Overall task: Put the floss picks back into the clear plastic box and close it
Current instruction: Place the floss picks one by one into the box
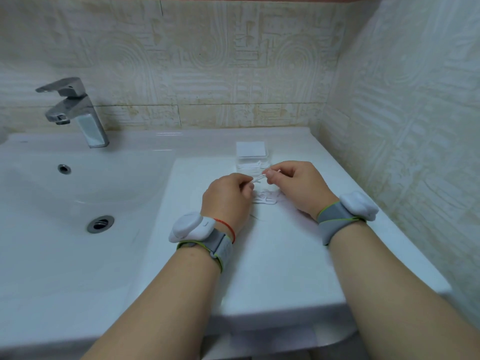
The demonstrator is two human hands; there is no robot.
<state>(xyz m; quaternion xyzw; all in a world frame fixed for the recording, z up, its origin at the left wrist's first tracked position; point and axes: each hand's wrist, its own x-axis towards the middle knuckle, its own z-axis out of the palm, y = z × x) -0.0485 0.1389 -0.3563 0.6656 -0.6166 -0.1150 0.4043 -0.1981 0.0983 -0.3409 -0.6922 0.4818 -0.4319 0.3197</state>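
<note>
Head view: floss picks [258,178] pinched between both hands [228,197] [298,189].

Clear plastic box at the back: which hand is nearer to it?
Right. The right hand is just in front of the clear plastic box, fingertips almost at its front edge. The left hand sits nearer the person and leftward. Both pinch floss picks.

Both forearms bare, reaching forward side by side. Left grip [228,201] knuckles up, fingers curled under, pinching one end of a thin bundle of floss picks [258,179]. Right grip [298,188] just beside it, thumb and fingertips pinching the other end. Wrists well apart, both angled inward.
</note>
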